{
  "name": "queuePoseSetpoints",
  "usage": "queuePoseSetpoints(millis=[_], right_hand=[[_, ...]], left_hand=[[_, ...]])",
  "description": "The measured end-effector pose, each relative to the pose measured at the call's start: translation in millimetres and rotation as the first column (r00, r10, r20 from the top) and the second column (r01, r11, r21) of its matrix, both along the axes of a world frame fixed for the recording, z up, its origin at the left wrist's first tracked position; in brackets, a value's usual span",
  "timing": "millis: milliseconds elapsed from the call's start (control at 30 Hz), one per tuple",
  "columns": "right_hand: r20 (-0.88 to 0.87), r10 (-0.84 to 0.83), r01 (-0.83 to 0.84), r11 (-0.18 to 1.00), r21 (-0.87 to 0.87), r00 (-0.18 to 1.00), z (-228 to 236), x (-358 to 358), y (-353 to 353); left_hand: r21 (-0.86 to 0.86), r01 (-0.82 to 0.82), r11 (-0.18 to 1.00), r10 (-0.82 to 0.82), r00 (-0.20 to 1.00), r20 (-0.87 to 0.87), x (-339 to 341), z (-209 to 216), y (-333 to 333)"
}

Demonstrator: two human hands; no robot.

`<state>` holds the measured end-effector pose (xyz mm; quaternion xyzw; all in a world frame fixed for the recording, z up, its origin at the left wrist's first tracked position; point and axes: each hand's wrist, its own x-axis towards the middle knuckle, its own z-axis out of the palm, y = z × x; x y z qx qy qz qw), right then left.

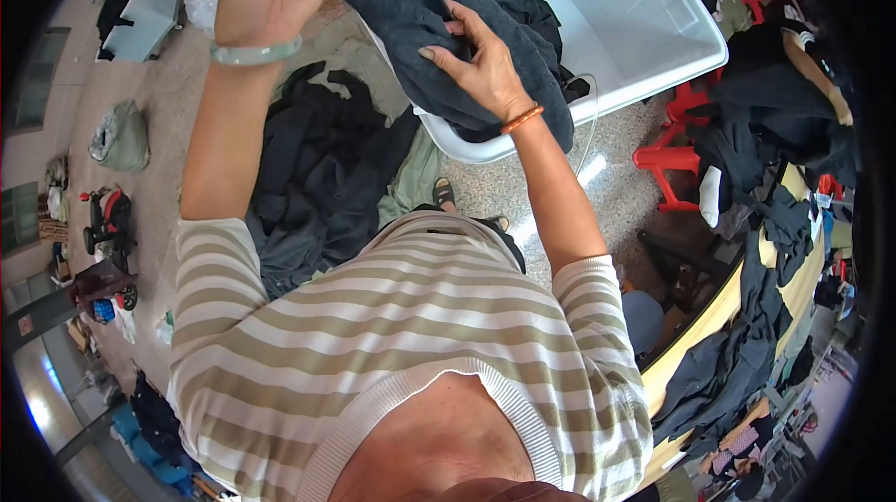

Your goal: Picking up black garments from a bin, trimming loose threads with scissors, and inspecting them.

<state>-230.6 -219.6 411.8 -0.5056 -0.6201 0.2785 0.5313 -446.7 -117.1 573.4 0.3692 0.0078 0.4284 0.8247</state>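
A dark grey garment [397, 12] is stretched across the near left rim of a white plastic bin [644, 12]; its kind I cannot make out. My left hand [266, 3], with a pale bangle at the wrist, grips the garment's upper left part, and the top of the picture cuts off some fingers. On the cloth over the bin's edge, my right hand [481, 68] pinches a fold between thumb and fingers. An orange bracelet circles that wrist. Another black cloth [532, 17] lies inside the bin, partly hidden.
A heap of dark clothes [317, 157] lies on the floor at my left. Red plastic stools [667, 161] stand right of the bin, near a person in dark clothes [765, 82]. Along the right runs a wooden-edged table [677, 390] with black garments on it. A sack [119, 136] sits far left.
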Motion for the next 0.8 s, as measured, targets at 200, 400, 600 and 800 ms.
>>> queuePoseSetpoints(millis=[200,400,600,800], right_hand=[[-0.004,0.124,-0.119,0.939,-0.321,0.992,7.8,26.0,20.0],[0.266,-0.648,0.43,0.705,0.564,0.713,64.5,94.6,13.4],[0.119,-0.222,0.147,0.882,0.449,0.968,139.6,55.6,-47.7],[0.445,0.327,-0.114,0.891,-0.44,0.833,18.3,-5.0,-99.1]], left_hand=[[0.128,0.168,0.977,-0.164,0.986,-0.041,-7.8,9.4,45.3],[0.138,0.174,0.975,-0.158,0.98,-0.124,-24.3,5.5,42.9],[-0.041,0.065,0.997,-0.063,0.996,0.06,-67.9,-43.8,54.5],[-0.196,-0.714,0.672,0.202,0.431,-0.879,-169.7,-174.6,34.8]])
